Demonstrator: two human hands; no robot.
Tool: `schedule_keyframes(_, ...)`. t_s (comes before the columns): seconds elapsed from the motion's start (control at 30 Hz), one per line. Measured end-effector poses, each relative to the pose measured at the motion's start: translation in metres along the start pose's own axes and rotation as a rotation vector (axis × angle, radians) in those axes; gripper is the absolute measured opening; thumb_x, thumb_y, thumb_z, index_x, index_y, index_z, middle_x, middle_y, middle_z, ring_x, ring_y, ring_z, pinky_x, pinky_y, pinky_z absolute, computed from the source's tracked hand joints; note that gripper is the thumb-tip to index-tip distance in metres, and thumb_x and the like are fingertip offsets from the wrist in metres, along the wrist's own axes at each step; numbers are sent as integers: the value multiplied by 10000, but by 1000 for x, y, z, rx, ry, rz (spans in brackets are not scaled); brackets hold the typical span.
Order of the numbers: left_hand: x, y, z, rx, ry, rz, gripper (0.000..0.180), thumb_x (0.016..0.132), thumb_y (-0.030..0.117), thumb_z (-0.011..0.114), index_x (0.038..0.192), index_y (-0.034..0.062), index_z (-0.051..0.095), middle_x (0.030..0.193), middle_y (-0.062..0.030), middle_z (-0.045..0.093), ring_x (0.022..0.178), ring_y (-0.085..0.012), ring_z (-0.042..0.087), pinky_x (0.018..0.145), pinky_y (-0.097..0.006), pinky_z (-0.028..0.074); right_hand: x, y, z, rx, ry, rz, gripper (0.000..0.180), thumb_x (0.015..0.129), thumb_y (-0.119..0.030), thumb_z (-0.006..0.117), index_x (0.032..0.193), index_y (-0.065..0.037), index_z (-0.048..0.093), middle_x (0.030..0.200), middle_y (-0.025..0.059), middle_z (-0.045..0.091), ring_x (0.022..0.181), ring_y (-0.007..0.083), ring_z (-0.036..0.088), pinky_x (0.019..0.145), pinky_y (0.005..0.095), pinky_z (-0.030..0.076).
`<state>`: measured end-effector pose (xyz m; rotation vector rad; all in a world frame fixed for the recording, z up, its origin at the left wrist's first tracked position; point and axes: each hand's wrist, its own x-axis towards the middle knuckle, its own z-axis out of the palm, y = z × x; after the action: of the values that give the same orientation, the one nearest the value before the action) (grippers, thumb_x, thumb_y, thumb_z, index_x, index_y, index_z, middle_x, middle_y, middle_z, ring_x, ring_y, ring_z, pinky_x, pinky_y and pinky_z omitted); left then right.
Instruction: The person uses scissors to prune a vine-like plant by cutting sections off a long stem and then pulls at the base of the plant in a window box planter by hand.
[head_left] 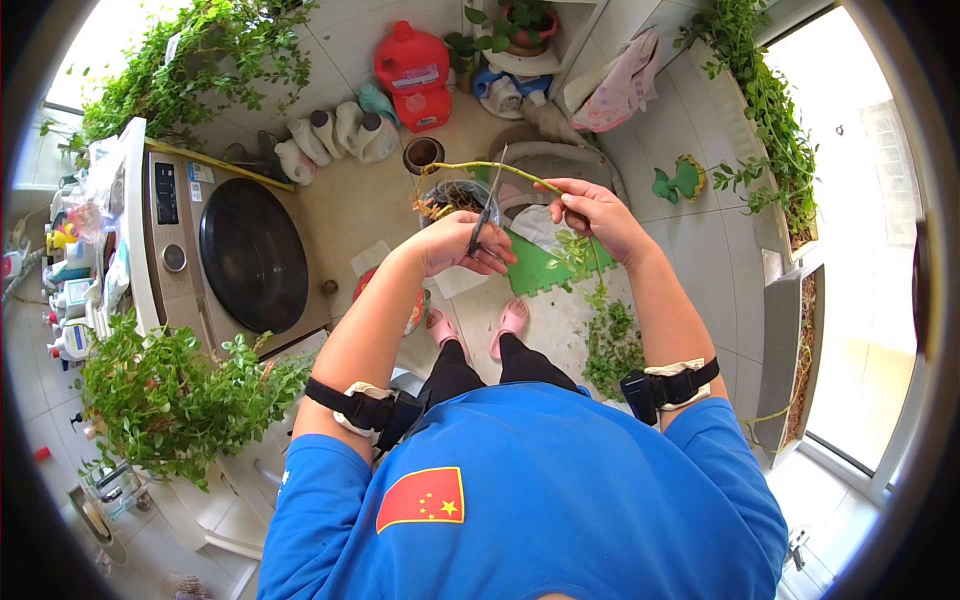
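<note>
My left hand (462, 243) holds a pair of dark-handled scissors (484, 222), with its fingers partly spread and the blades pointing up and away from me. In my right hand (597, 215) a long green plant stem (500, 166) is pinched between thumb and fingers. The stem arches left past the scissor tips; whether the blades touch it I cannot tell. Brownish dry roots or leaves (433, 207) show near its left end. Below my right hand hangs a leafy vine (580, 252). Beneath the hands stands a bucket (468, 192) with dark plant matter in it, partly hidden.
A washing machine (180, 235) stands at left, with a bushy plant (180, 390) nearer me. Bottles (345, 130) and a red jug (412, 75) line the far wall. A green foam mat (540, 268) and leafy cuttings (612, 350) lie on the floor. A planter (750, 150) is at right.
</note>
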<state>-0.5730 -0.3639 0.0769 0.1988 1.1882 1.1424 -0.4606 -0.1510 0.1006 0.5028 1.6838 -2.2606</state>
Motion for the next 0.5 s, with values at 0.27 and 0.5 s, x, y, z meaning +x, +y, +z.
schedule_keyframes(0.27, 23, -17, -14, -132, -90, -52, 273, 789, 201, 556, 964, -7, 536, 937, -160, 619, 757, -204, 633, 700, -295, 513, 14, 11, -7, -111, 67, 61, 333, 851, -75, 393, 1163, -27, 498, 732, -13, 553, 526, 18, 325, 492, 146, 291)
schedule_keyframes(0.5, 58, -51, -31, -284, -183, -125, 244, 808, 173, 549, 965, -13, 531, 937, -170, 616, 781, -237, 631, 708, -307, 515, 35, 44, -24, -191, 113, 146, 342, 828, -76, 404, 1150, -24, 508, 733, -13, 561, 513, 17, 333, 480, 155, 295)
